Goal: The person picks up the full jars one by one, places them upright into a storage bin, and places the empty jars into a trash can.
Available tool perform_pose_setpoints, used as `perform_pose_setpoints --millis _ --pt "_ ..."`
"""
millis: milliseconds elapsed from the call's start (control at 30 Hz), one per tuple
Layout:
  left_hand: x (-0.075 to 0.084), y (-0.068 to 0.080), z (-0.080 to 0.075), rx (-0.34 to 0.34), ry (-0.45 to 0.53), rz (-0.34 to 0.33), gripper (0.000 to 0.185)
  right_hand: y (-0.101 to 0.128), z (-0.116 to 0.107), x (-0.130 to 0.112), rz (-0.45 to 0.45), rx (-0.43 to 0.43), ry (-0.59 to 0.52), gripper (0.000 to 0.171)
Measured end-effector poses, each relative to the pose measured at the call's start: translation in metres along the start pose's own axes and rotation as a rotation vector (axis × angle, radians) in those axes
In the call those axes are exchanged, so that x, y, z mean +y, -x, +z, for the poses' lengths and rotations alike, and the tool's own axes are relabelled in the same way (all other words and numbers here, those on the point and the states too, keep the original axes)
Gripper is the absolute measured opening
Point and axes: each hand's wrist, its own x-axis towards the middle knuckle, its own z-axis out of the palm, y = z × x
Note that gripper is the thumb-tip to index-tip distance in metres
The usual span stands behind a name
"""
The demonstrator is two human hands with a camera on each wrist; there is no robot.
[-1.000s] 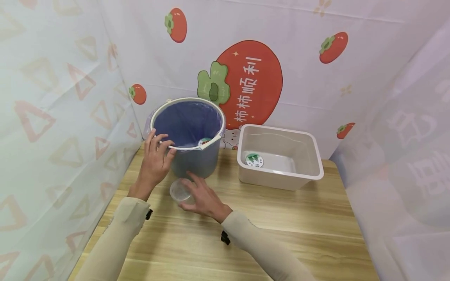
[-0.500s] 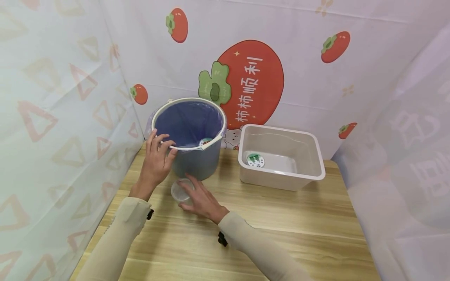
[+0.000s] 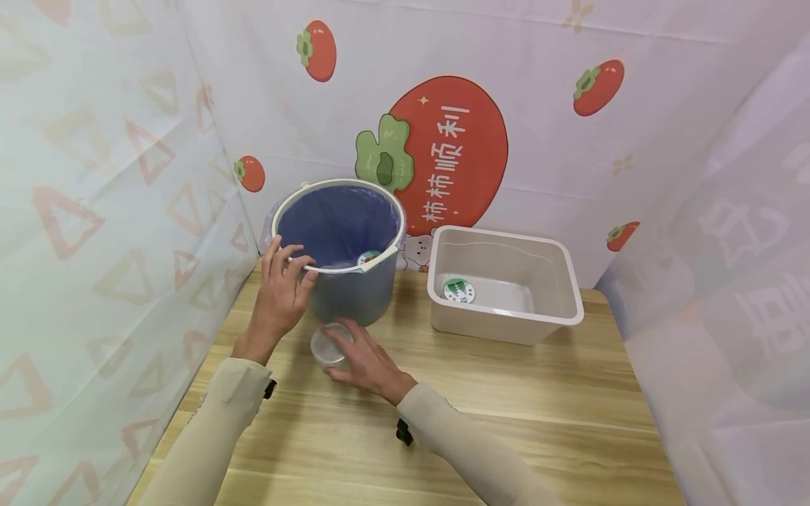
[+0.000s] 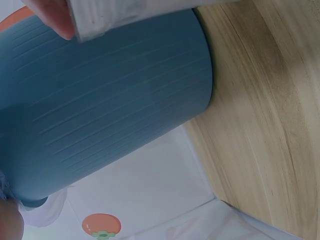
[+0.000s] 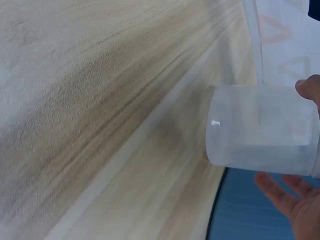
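A blue bucket [image 3: 354, 299] with a white rim and a blue liner stands at the back left of the wooden table [image 3: 506, 407]. My left hand [image 3: 292, 261] grips its near rim, fingers over the top and thumb on the outside. A fingertip [image 4: 52, 17] and the ribbed bucket wall [image 4: 110, 115] fill the left wrist view. In front of the bucket a small clear plastic cup [image 3: 325, 346] stands on the table. My right hand [image 3: 346, 346] holds it from the right. The right wrist view shows the cup [image 5: 260, 130] between thumb and fingers [image 5: 280, 192].
A white rectangular bin [image 3: 506, 330] sits at the back right with a round green-and-white lid [image 3: 458, 289] inside. A similar lid [image 3: 369, 256] lies in the bucket. Printed fabric walls close in the left, back and right sides.
My right hand's fingers have drawn in closer round the cup, which has barely shifted. The left hand stays on the bucket rim.
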Motion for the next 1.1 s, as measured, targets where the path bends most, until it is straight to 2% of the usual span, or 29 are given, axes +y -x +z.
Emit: perform_pose_setpoints --millis 567,1100 --pt "0.000 0.001 -0.001 0.000 0.005 -0.009 0.059 0.025 -0.047 0.006 0.130 0.001 -0.004 0.075" --pt "0.002 0.000 -0.002 -0.017 0.017 -0.027 0.061 0.033 -0.094 -0.005 0.131 0.044 0.041 0.079"
